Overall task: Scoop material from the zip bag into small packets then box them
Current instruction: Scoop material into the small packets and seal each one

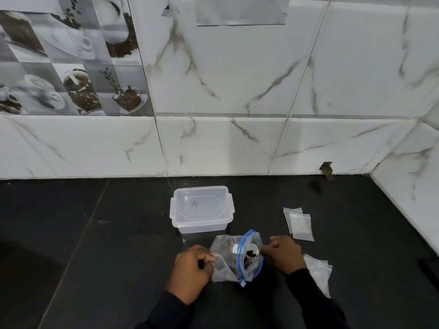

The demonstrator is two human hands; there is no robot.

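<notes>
A person in dark sleeves works at a black stone counter. The left hand is curled tight and pinches the open top of a small clear plastic packet, holding it up just beside the big bag. The right hand is curled too. Its fingertips pinch a small white scoop that reaches into the mouth of a clear zip bag with a blue strip around its top. The bag lies on the counter between the two hands, with its mouth wide open. Some dark bits sit at the scoop, inside the bag's mouth. It is too small to tell what they are.

Just behind the bag stands a clear plastic box with a see-through lid on it. It is close to the wall. To the right of the box, two small flat packets lie on the counter, one partly over the other. More clear packets lie in a loose pile by the right wrist.

The wall behind is made of white marble-look tiles. On the left, some tiles show pictures of coffee cups and beans.
</notes>
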